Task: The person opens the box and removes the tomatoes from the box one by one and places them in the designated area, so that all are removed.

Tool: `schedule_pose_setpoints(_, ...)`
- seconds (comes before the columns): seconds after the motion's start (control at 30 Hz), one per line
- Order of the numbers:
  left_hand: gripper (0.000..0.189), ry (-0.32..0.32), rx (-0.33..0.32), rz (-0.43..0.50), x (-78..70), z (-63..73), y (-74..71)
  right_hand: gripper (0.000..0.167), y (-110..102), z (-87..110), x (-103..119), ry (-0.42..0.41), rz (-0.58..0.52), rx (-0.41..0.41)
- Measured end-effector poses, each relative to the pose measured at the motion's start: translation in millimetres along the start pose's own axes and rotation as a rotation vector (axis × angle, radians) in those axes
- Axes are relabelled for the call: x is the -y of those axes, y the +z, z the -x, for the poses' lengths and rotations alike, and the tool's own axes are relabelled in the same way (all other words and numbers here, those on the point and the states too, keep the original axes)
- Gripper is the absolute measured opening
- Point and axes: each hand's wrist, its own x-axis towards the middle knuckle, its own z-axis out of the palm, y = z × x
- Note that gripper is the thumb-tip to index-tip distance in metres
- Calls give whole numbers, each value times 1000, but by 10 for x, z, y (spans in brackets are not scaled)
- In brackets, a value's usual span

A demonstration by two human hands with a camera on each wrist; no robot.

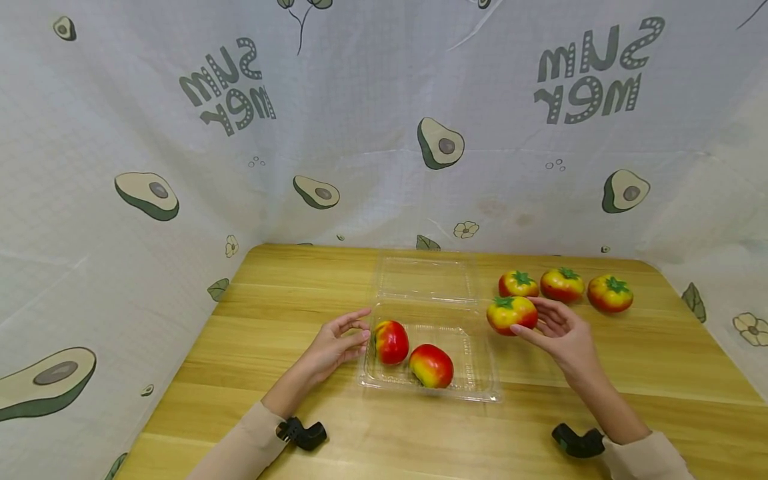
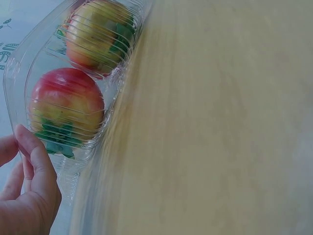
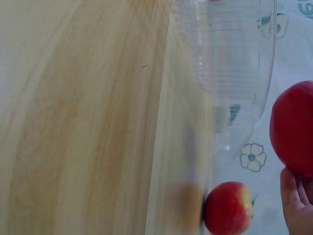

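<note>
Apparently packing step: right hand pinches imitation persimmon beside open clamshell; left hand touches clamshell, grip unclear; we judge lowering due next.

A white fabric sheet hangs creased behind the wood-grain desk and along its left and right sides. It is printed with halved avocados, cream flowers, green leaves and mirrored grey "summer" lettering. The desk's far corners are rounded; soft light leaves a pale sheen on its near part.
</note>
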Motion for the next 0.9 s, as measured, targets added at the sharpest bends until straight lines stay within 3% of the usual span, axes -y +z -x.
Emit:
schedule_pose_setpoints(0.3, 56, -2, -4, 12, -11, 5, 10, 43, -53, 15, -24, 8, 10, -5)
schedule_pose_setpoints(0.73, 56, -6, -4, 19, -3, -11, 5, 48, -159, -9, -70, 95, 66, -20)
schedule_pose_setpoints(0.9, 55, -2, -6, 15, 11, -17, -3, 46, -189, -11, -104, 105, 29, -29)
